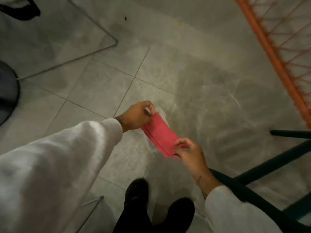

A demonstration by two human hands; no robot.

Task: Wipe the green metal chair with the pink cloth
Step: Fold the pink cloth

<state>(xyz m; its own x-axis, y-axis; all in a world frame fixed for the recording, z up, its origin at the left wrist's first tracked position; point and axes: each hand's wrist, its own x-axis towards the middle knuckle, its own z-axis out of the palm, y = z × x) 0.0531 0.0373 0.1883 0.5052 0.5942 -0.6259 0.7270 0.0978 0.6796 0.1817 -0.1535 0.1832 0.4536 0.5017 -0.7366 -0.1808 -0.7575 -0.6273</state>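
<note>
A folded pink cloth (159, 135) is stretched between both hands above the tiled floor. My left hand (137, 116) pinches its far end and my right hand (188, 152) pinches its near end. Dark green bars of the metal chair (276, 159) run along the lower right, just beside and under my right forearm. Only part of the chair frame shows; its seat is out of view.
An orange woven chair (276, 52) fills the upper right. A thin metal wire frame (101, 46) stands at upper left, a dark round object (8, 95) at the left edge. My black shoes (136, 190) stand on grey floor tiles (193, 73).
</note>
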